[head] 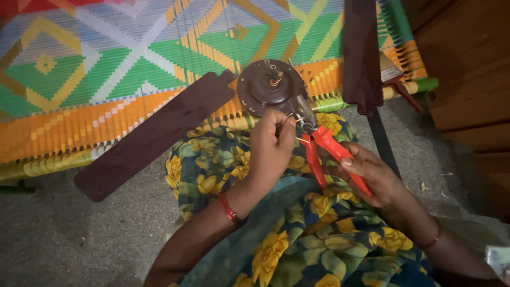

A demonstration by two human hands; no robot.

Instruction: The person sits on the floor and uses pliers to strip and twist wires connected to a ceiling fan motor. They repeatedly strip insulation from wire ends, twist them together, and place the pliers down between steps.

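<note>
At frame centre the fan motor (271, 87) sits on the woven cot (106, 79). Our left hand (272, 146) pinches a thin wire (302, 140); our right hand (374, 178) clamps the red pliers (325, 151). We should keep the wire taut and squeeze gently.

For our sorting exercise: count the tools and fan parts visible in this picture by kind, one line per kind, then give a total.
Fan blades, dark brown: 2
Fan motor hub: 1
Red-handled pliers, held in the right hand: 1
Paintbrush, at the mat's edge: 1
Total: 5
</note>
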